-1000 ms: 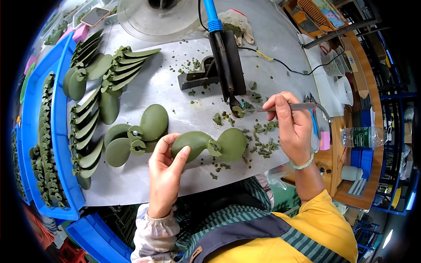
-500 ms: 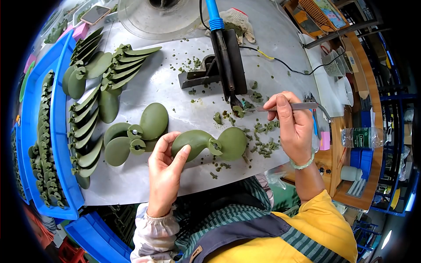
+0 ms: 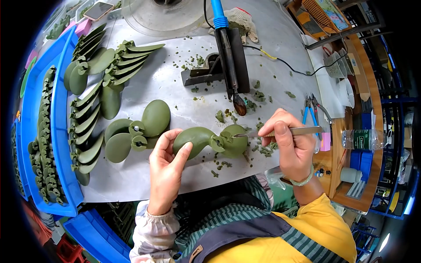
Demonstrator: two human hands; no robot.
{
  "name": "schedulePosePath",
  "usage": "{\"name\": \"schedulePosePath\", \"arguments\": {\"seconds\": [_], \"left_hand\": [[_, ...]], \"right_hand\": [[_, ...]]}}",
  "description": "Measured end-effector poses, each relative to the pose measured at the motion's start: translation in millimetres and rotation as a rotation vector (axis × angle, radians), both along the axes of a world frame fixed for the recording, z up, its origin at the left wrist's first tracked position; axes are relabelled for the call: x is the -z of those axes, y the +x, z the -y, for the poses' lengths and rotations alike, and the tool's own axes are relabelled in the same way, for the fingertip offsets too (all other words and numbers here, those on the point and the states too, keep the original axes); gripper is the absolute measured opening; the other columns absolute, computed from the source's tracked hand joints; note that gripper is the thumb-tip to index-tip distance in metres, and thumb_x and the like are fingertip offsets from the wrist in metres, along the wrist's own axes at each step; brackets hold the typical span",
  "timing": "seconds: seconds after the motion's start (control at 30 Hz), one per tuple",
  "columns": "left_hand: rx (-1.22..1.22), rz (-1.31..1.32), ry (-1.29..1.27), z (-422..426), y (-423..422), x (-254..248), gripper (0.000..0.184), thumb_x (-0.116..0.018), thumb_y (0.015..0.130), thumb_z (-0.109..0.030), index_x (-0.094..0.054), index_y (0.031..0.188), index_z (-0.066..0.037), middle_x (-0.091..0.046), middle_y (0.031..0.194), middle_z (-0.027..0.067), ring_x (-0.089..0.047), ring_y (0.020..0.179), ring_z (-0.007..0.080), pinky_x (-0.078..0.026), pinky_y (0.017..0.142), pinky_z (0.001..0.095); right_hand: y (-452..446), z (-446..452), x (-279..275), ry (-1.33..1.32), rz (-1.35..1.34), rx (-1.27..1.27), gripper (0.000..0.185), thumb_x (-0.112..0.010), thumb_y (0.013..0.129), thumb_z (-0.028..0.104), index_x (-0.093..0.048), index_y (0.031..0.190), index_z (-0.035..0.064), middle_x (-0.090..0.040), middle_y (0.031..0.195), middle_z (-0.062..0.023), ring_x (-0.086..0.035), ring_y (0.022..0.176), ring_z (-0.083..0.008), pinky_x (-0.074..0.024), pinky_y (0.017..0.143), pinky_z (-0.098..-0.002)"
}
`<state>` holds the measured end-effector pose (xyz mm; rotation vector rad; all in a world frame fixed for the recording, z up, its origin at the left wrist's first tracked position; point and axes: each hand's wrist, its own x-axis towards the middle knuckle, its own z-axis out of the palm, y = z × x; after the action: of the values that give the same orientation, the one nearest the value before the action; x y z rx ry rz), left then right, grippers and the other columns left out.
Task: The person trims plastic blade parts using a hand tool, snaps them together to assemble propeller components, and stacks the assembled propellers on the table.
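Observation:
My left hand (image 3: 165,168) pinches one blade of a green two-bladed plastic propeller (image 3: 193,139) between thumb and fingers. My right hand (image 3: 293,151) is closed on metal tweezers (image 3: 307,130), whose tips reach over the far blade near the hub. A small green piece (image 3: 228,136) sits at the tweezer tips; whether it touches the hub I cannot tell. Just above hangs a soldering iron (image 3: 225,65) with a blue cord sleeve, its dark, brownish tip (image 3: 239,106) pointing down at the table.
More green propellers (image 3: 144,127) lie in rows to the left, beside a blue tray (image 3: 66,131) of small green parts. Green scraps (image 3: 265,151) litter the table (image 3: 193,175). A black metal stand (image 3: 201,74), a glove (image 3: 245,22) and blue-handled pliers (image 3: 310,111) are farther off.
My right hand has brought the tweezers, with the small green piece, down from the soldering iron's tip to the propeller's hub area. The left hand still holds the propeller, almost in place.

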<state>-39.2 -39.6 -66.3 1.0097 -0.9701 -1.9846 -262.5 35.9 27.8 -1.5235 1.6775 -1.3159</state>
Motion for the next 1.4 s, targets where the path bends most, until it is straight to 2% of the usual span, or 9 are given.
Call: {"name": "schedulePosePath", "arguments": {"seconds": [0.6,0.8,0.9,1.0,1.13,1.17,1.27,1.3,1.4], "left_hand": [[0.003,-0.011,-0.001,0.1,0.9,1.1,0.032,-0.065,0.097,0.000,-0.055,0.127,0.004,-0.065,0.118,0.0065,-0.062,0.106,0.0109,-0.050,0.092,0.0249],[0.001,-0.003,-0.029,-1.4,3.4,-2.4,0.031,-0.065,0.097,0.000,-0.055,0.126,0.004,-0.065,0.116,0.0062,-0.062,0.105,0.0107,-0.050,0.090,0.0243],[-0.004,-0.007,-0.074,-7.4,7.8,-6.2,0.031,-0.065,0.096,0.002,-0.055,0.125,0.004,-0.064,0.117,0.0063,-0.061,0.105,0.0104,-0.049,0.089,0.0236],[-0.026,-0.026,-0.125,-14.7,11.6,-8.8,0.031,-0.065,0.095,0.003,-0.055,0.125,0.003,-0.063,0.118,0.0063,-0.061,0.105,0.0101,-0.048,0.088,0.0229],[-0.068,-0.036,-0.131,-23.6,20.3,-8.9,0.033,-0.065,0.095,0.006,-0.054,0.125,0.002,-0.062,0.117,0.0053,-0.060,0.105,0.0100,-0.047,0.089,0.0235],[-0.088,-0.046,-0.125,-25.6,22.3,-5.6,0.033,-0.065,0.095,0.006,-0.054,0.125,0.001,-0.062,0.116,0.0051,-0.060,0.105,0.0100,-0.047,0.090,0.0240],[-0.133,-0.118,-0.072,-30.9,30.7,-3.7,0.032,-0.063,0.095,0.007,-0.052,0.125,-0.001,-0.062,0.115,0.0044,-0.060,0.105,0.0105,-0.048,0.092,0.0260],[-0.146,-0.149,-0.048,-32.3,33.5,-3.7,0.032,-0.062,0.095,0.007,-0.052,0.124,-0.001,-0.062,0.115,0.0043,-0.060,0.105,0.0108,-0.048,0.092,0.0268],[-0.198,-0.220,0.006,-36.6,38.8,-1.0,0.032,-0.061,0.096,0.007,-0.051,0.125,-0.004,-0.063,0.114,0.0045,-0.061,0.104,0.0118,-0.049,0.094,0.0289]], "right_hand": [[4.7,1.4,3.3,-0.016,-0.121,-0.038,0.022,-0.058,0.103,0.015,-0.066,0.087,0.0028,-0.064,0.074,-0.0050,-0.057,0.063,-0.0167,-0.0446,0.062,-0.0293],[4.1,-5.1,-18.2,0.065,-0.282,-0.115,0.008,-0.070,0.095,0.011,-0.070,0.092,0.0041,-0.070,0.080,-0.0061,-0.064,0.066,-0.0193,-0.0486,0.061,-0.0299],[6.4,-13.6,-24.1,0.068,-0.204,-0.098,0.004,-0.074,0.092,0.007,-0.072,0.093,0.0031,-0.073,0.080,-0.0064,-0.069,0.065,-0.0168,-0.0518,0.058,-0.0272],[15.9,-23.1,-21.0,0.068,0.003,0.037,0.003,-0.073,0.092,0.003,-0.071,0.092,0.0000,-0.072,0.075,-0.0066,-0.071,0.064,-0.0134,-0.0531,0.054,-0.0231],[15.7,-40.0,-10.0,-0.048,0.198,0.042,0.006,-0.066,0.093,-0.004,-0.070,0.098,-0.0046,-0.070,0.072,-0.0102,-0.070,0.064,-0.0147,-0.0549,0.056,-0.0225],[9.6,-41.9,-3.8,-0.135,0.138,-0.062,0.010,-0.062,0.095,-0.004,-0.069,0.102,-0.0054,-0.071,0.077,-0.0119,-0.070,0.066,-0.0160,-0.0552,0.058,-0.0243],[17.6,-47.8,-2.5,-0.179,0.087,-0.012,0.012,-0.060,0.098,-0.001,-0.069,0.104,-0.0061,-0.072,0.086,-0.0137,-0.069,0.071,-0.0171,-0.0548,0.061,-0.0265],[12.6,-49.9,-3.7,-0.151,-0.051,-0.073,0.016,-0.062,0.097,0.003,-0.070,0.108,-0.0055,-0.072,0.093,-0.0147,-0.068,0.077,-0.0205,-0.0541,0.066,-0.0312],[13.7,-51.6,7.6,-0.234,-0.247,-0.195,0.022,-0.067,0.094,0.005,-0.071,0.113,-0.0045,-0.072,0.092,-0.0126,-0.066,0.079,-0.0233,-0.0517,0.072,-0.0349]]}}
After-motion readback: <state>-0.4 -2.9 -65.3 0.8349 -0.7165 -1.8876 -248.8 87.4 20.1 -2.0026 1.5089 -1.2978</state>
